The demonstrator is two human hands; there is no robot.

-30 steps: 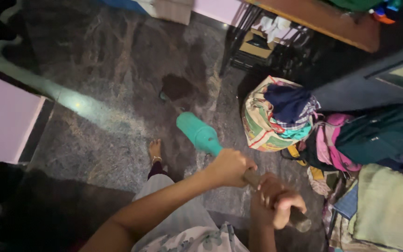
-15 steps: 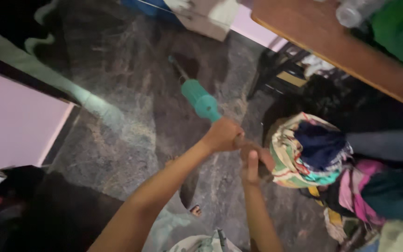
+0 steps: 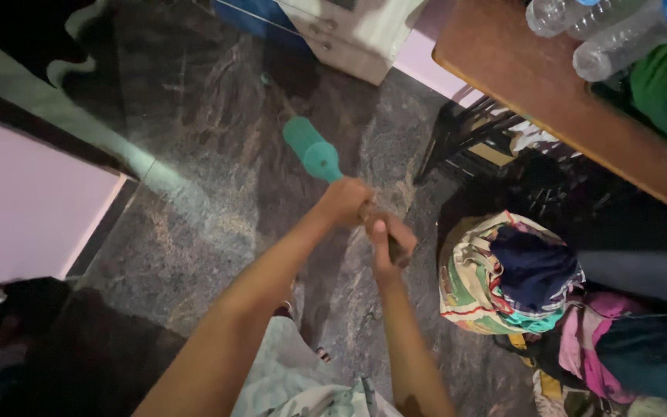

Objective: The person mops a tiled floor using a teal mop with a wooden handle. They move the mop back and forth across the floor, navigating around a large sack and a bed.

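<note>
Both my hands grip the brown handle of a broom whose teal plastic collar (image 3: 310, 148) points away over the dark stone floor (image 3: 194, 170). My left hand (image 3: 343, 201) is closed around the handle just behind the collar. My right hand (image 3: 389, 238) holds the handle's near end, thumb up along it. The brush end beyond the collar is lost in shadow near the white and blue cabinet (image 3: 349, 31). My foot (image 3: 291, 309) shows below my arms.
A wooden table (image 3: 550, 100) with plastic bottles (image 3: 611, 38) and green cloth stands at the upper right, a dark rack (image 3: 480, 139) beneath it. A bundle of colourful clothes (image 3: 503, 270) lies on the right. A pink wall (image 3: 17, 208) borders the left.
The broom has swung farther away, toward the cabinet. My hands have moved up the frame, and the view has shifted so the table fills the upper right.
</note>
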